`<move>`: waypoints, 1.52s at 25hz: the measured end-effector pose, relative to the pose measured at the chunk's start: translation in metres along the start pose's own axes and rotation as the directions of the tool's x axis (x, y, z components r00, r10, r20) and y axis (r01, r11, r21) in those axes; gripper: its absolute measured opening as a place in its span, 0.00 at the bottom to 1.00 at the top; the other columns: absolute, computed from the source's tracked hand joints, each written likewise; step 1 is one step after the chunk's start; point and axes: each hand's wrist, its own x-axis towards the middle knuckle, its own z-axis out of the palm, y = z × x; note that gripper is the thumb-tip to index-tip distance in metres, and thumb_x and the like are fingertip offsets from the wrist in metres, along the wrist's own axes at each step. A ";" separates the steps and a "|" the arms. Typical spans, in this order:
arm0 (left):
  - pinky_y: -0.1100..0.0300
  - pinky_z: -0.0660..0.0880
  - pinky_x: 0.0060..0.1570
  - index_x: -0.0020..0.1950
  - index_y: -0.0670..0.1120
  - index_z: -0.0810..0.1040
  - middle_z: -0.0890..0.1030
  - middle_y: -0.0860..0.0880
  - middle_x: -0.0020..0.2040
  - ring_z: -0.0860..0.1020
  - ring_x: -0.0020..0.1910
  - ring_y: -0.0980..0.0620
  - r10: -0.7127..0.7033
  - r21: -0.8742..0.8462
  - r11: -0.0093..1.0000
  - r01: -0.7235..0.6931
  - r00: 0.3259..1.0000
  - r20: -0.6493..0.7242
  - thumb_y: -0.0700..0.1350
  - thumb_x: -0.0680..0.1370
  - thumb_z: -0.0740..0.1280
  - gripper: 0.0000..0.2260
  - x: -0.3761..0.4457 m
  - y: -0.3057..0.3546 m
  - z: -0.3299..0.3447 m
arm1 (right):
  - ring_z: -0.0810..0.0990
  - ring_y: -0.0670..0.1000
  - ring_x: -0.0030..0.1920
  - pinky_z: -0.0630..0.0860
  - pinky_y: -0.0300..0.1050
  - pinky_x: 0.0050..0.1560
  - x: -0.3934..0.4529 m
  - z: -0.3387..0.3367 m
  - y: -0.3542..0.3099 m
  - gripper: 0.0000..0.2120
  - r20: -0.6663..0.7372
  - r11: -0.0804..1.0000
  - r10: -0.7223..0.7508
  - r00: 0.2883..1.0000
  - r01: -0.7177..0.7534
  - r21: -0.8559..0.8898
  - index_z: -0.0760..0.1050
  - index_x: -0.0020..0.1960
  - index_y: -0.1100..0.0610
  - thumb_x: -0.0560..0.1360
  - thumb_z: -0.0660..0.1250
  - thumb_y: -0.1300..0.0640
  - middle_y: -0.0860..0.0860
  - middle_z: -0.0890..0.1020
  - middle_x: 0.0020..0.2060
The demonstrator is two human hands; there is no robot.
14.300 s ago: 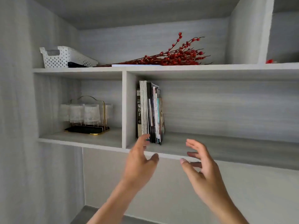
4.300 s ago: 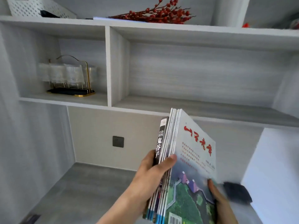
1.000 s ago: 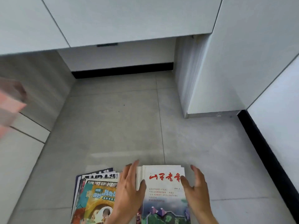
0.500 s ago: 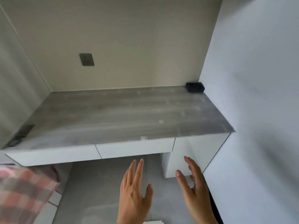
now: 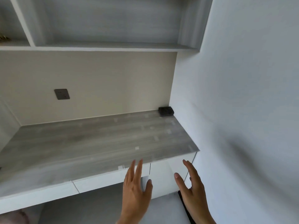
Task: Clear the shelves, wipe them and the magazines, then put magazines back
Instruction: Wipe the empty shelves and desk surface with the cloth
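Below the desk's front edge, the left hand (image 5: 135, 189) and right hand (image 5: 192, 186) are hovering side by side, apart from each other, fingers straight and spread, holding nothing. Both are sitting in front of the white drawer fronts (image 5: 103, 183), just off the lip of the grey desk top (image 5: 90, 143). Up above, the shelf (image 5: 105, 46) is showing a bare board between its upright divider and the right wall. A small black object (image 5: 166, 111) is lying in the desk's back right corner, against the wall, well apart from both hands. A dark wall socket (image 5: 62, 94) is sitting on the beige back panel. Magazines are not showing anywhere in view
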 end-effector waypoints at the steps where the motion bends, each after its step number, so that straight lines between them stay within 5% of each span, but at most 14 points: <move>1: 0.53 0.56 0.76 0.77 0.63 0.51 0.53 0.58 0.79 0.53 0.78 0.55 0.000 0.005 1.000 0.000 1.000 -0.001 0.46 0.78 0.67 0.35 0.016 0.005 0.013 | 0.63 0.36 0.73 0.63 0.36 0.69 0.019 -0.007 0.006 0.24 0.002 1.000 -0.002 1.000 0.002 0.001 0.65 0.68 0.30 0.73 0.65 0.39 0.35 0.67 0.73; 4: 0.50 0.57 0.76 0.77 0.62 0.50 0.52 0.56 0.80 0.53 0.79 0.53 -0.043 0.032 0.999 0.044 0.999 -0.021 0.47 0.78 0.67 0.34 0.071 0.018 0.062 | 0.64 0.37 0.72 0.60 0.26 0.63 0.090 -0.029 0.033 0.25 0.006 1.000 -0.025 1.000 0.025 0.001 0.65 0.69 0.34 0.74 0.66 0.40 0.37 0.68 0.73; 10: 0.55 0.48 0.78 0.77 0.63 0.43 0.48 0.55 0.80 0.47 0.79 0.53 -0.164 0.115 0.980 0.165 0.986 -0.019 0.50 0.80 0.63 0.34 0.171 0.044 0.169 | 0.65 0.40 0.73 0.64 0.36 0.67 0.241 -0.067 0.094 0.26 0.098 0.998 -0.051 0.994 0.053 -0.020 0.66 0.71 0.37 0.76 0.65 0.35 0.37 0.68 0.73; 16: 0.53 0.48 0.78 0.79 0.60 0.44 0.47 0.55 0.81 0.47 0.79 0.54 -0.225 0.196 0.955 0.221 0.974 -0.005 0.52 0.80 0.62 0.34 0.240 0.042 0.208 | 0.65 0.42 0.73 0.62 0.39 0.68 0.347 -0.056 0.115 0.28 0.176 0.996 -0.083 0.981 0.089 -0.024 0.67 0.73 0.42 0.76 0.65 0.36 0.39 0.68 0.73; 22: 0.54 0.47 0.78 0.79 0.58 0.39 0.46 0.53 0.81 0.46 0.79 0.53 -0.267 0.319 0.921 0.222 0.958 0.103 0.54 0.80 0.61 0.36 0.335 -0.022 0.247 | 0.65 0.42 0.72 0.62 0.36 0.67 0.445 -0.009 0.140 0.29 0.201 0.991 -0.081 0.976 0.101 -0.090 0.67 0.74 0.46 0.75 0.66 0.41 0.41 0.69 0.73; 26: 0.51 0.46 0.78 0.79 0.56 0.38 0.43 0.51 0.81 0.44 0.80 0.51 -0.293 0.407 0.898 0.170 0.920 0.262 0.53 0.80 0.60 0.36 0.415 -0.089 0.290 | 0.67 0.42 0.70 0.58 0.24 0.65 0.508 0.036 0.175 0.26 0.123 0.975 -0.112 0.986 0.133 -0.180 0.70 0.73 0.51 0.77 0.71 0.52 0.43 0.72 0.71; 33: 0.46 0.44 0.77 0.81 0.53 0.43 0.44 0.48 0.81 0.44 0.80 0.46 -0.438 0.539 0.806 0.245 0.860 0.263 0.63 0.79 0.52 0.34 0.469 -0.241 0.338 | 0.68 0.52 0.73 0.62 0.41 0.70 0.556 0.115 0.288 0.28 0.255 0.948 0.015 0.967 0.067 -0.312 0.67 0.75 0.55 0.76 0.69 0.59 0.51 0.71 0.73; 35: 0.44 0.41 0.76 0.81 0.54 0.45 0.45 0.48 0.81 0.44 0.80 0.46 -0.458 0.601 0.759 0.249 0.861 0.221 0.68 0.74 0.43 0.37 0.469 -0.276 0.346 | 0.70 0.53 0.72 0.63 0.42 0.70 0.577 0.132 0.313 0.27 0.300 0.936 0.000 0.954 0.106 -0.337 0.68 0.75 0.56 0.77 0.65 0.54 0.52 0.72 0.72; 38: 0.38 0.49 0.76 0.81 0.51 0.53 0.53 0.46 0.81 0.50 0.80 0.43 -0.396 0.683 0.708 0.180 0.901 0.174 0.68 0.77 0.43 0.36 0.452 -0.308 0.359 | 0.73 0.56 0.68 0.70 0.49 0.67 0.616 0.158 0.343 0.26 0.379 0.896 -0.073 0.923 0.227 -0.382 0.70 0.73 0.57 0.76 0.64 0.51 0.54 0.74 0.71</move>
